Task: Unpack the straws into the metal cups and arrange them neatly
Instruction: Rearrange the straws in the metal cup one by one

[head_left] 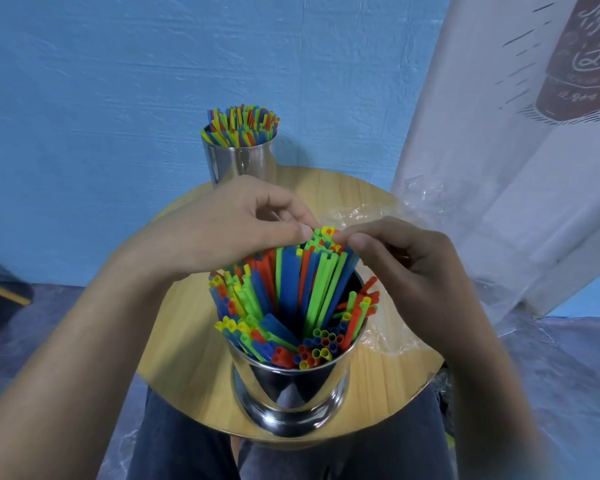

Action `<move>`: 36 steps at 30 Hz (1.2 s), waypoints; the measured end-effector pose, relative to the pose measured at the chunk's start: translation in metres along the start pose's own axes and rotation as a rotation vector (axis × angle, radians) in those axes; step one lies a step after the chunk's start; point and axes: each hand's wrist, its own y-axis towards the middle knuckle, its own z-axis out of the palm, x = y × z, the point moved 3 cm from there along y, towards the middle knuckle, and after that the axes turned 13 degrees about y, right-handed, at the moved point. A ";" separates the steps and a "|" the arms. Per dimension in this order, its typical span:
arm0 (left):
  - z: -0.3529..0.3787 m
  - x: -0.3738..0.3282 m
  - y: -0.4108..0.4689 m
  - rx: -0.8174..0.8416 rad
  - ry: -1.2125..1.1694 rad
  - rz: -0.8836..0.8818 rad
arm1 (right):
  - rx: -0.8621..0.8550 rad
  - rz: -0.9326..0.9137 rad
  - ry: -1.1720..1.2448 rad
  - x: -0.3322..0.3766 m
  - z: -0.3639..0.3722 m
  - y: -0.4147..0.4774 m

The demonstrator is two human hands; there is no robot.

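Head view: at centre-left, my left hand [243, 230] pinches the tips of the raised straw bundle [312, 278] with curled fingers. The bundle's long axis rises from the near metal cup [291, 393] at lower centre. My right hand [402, 258] pinches the same tips, equally near. The bundle's lower ends are hidden inside the cup.

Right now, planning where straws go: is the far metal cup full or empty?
Full: the far metal cup is packed with upright coloured straws.
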 end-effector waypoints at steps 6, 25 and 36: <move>0.001 -0.002 0.002 0.060 0.020 0.042 | 0.011 0.016 0.011 -0.001 0.001 -0.001; -0.006 -0.012 0.004 0.162 0.147 0.181 | 0.011 0.049 0.030 -0.003 0.002 0.000; -0.009 -0.015 0.006 -0.068 0.141 0.255 | 0.003 0.044 0.030 -0.003 0.003 0.000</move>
